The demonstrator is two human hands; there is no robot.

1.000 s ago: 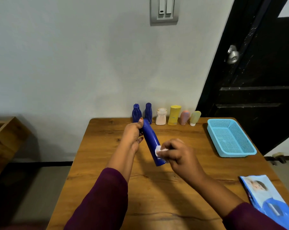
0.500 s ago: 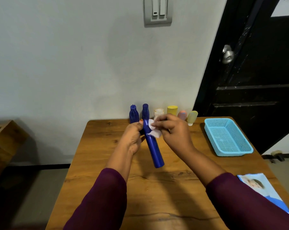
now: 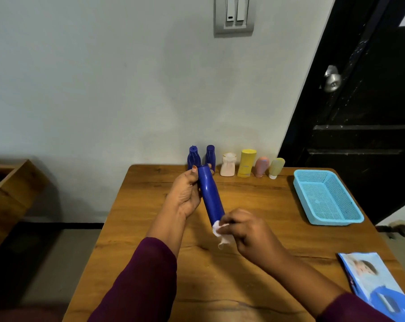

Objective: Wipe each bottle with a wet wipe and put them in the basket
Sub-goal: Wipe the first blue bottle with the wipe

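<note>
Spanning the lower view, the wooden bench (image 3: pixel 255 198) carries the light blue mesh basket (image 3: pixel 336 221) on its right side, with no bottle in it yet, and a wipe pack (image 3: pixel 378 289) at the near right corner. Held over the middle of the bench, well apart from the basket, is the tall blue bottle (image 3: pixel 209 194), tilted with its far end up towards the wall and its near end towards the person. The left hand (image 3: pixel 185 196) has its grip curled round the far end. The right hand (image 3: pixel 250 233) covers the near end. Six smaller bottles (image 3: pixel 247 162) stand in a row against the wall. Smallest is the crumpled white wet wipe (image 3: pixel 221 233), pinched in the right hand's closed grip and pressed to the bottle. Half a second ago that wipe was up by the far end beside the left hand. It has since run down the whole length, so this looks like one full stroke on the first bottle, with the move to the basket likely still ahead. The bottle is a smooth, glossy, deep-blue cylinder with no label showing
</note>
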